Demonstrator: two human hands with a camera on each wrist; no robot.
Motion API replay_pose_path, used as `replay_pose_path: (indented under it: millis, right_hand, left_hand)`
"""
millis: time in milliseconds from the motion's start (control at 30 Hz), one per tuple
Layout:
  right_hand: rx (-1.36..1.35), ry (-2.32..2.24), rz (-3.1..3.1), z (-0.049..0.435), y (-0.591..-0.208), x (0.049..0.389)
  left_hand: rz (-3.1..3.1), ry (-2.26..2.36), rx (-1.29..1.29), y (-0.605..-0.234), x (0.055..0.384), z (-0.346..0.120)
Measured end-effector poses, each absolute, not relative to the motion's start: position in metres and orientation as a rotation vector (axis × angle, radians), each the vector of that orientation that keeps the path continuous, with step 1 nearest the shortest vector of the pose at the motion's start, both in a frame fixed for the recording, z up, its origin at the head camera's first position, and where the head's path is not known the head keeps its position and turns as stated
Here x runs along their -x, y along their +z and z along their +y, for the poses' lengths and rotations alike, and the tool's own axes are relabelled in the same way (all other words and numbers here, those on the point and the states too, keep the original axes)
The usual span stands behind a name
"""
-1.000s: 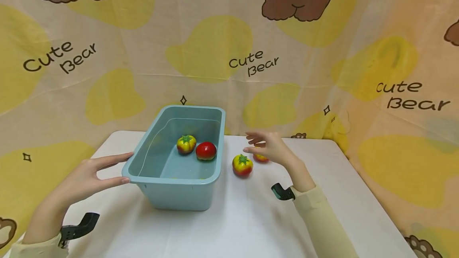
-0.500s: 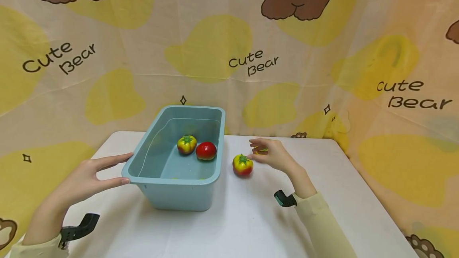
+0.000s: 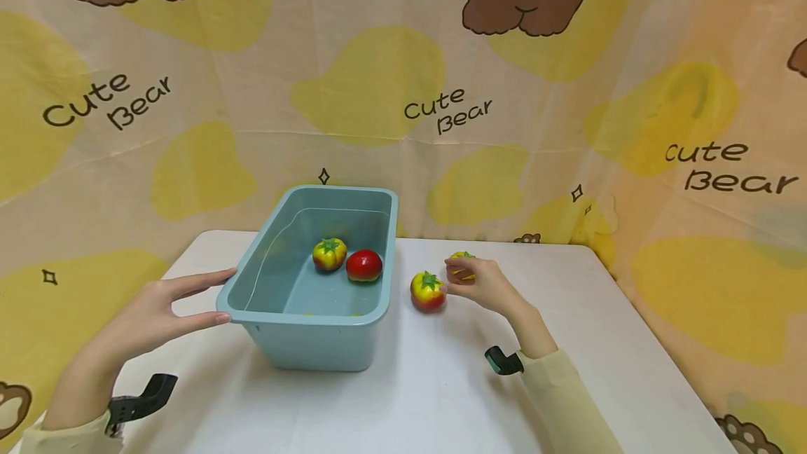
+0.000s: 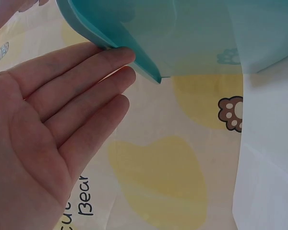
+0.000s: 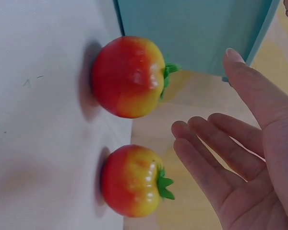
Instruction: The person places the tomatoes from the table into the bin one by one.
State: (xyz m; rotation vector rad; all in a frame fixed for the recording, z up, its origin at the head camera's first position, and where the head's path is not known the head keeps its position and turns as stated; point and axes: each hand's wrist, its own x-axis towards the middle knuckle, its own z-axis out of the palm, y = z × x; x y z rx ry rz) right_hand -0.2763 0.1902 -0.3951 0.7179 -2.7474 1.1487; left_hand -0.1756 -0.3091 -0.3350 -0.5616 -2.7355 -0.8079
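A blue plastic bin (image 3: 309,345) holds a yellow-and-red tomato (image 3: 330,253) with a green stem and a red one (image 3: 363,266) with no stem showing. My left hand (image 3: 148,317) touches the bin's left front corner, its thumb and fingers stretched out along the rim (image 4: 93,36). Right of the bin, my right hand (image 3: 488,286) hovers with nothing in its grasp. Two more yellow-and-red tomatoes sit on the table there: the nearer tomato (image 3: 428,291), by my thumb, and a farther tomato (image 3: 465,256), partly hidden behind my fingers. In the right wrist view, both tomatoes (image 5: 129,76) stand apart from the fingers.
The white table (image 3: 416,398) carries the bin and loose tomatoes. A printed cloth (image 3: 353,90) with bear pictures hangs behind it and along the right side. Faint yellow specks show at the bin's near inner edge.
My right hand has come down and slightly toward me, from above the farther tomato to between the two loose ones. My left hand and the bin have stayed put.
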Motion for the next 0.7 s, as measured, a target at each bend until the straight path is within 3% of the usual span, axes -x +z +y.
replay_pose_path:
  millis: [700]
  right_hand:
    - [-0.667, 1.155, -2.820, 0.190, -0.427, 0.284]
  left_hand:
    - [-2.726, -0.821, 0.579, -0.334, 0.175, -0.309]
